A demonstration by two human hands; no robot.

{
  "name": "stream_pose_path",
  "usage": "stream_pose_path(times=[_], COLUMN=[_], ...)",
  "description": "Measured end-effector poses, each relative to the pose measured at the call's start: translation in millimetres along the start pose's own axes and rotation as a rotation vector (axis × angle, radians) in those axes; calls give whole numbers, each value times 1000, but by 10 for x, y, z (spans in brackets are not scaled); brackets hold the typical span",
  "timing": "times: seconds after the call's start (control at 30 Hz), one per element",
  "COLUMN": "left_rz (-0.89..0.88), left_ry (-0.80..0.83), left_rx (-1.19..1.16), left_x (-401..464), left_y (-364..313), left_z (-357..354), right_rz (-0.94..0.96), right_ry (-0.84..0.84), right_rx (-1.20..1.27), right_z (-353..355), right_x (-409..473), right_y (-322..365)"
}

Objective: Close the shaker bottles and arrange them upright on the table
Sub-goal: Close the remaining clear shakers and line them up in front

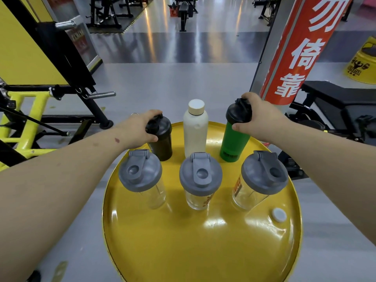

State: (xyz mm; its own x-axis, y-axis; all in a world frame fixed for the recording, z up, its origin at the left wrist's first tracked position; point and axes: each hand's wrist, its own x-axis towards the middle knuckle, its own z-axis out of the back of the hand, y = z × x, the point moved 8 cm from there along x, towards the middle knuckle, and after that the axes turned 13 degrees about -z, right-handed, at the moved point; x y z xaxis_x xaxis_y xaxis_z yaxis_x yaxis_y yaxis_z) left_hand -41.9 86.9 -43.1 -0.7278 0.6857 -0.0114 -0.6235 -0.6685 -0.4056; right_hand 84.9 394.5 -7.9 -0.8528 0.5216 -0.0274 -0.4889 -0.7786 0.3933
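Upright, six capped bottles, left hand [140, 127] gripping the black shaker [160, 139] (right hand [262, 119] likewise, green shaker [234, 143]).

The floor [179, 82] is smooth grey, with a darker glossy band farther back that reflects overhead light in streaks. At left stands a yellow and black machine frame [30, 110] carrying a yellow panel [18, 47]. A red banner [303, 51] with white characters wraps a grey pillar [262, 64] at right. Beside the pillar sits a black padded bench [337, 98]. Weight benches and racks [184, 9] occupy the far end of the room.
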Motion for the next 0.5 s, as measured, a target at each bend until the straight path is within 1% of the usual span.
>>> stream_pose_path(times=[0.17,0.5], left_rz=[-12,-13], left_ry=[-8,-10], left_rx=[8,23], left_x=[9,17], left_y=[11,9], left_z=[0,-3], right_rz=[-20,-25], right_ry=[-8,-3], right_rx=[27,3], right_z=[-21,-29], right_x=[11,16], right_y=[-2,8])
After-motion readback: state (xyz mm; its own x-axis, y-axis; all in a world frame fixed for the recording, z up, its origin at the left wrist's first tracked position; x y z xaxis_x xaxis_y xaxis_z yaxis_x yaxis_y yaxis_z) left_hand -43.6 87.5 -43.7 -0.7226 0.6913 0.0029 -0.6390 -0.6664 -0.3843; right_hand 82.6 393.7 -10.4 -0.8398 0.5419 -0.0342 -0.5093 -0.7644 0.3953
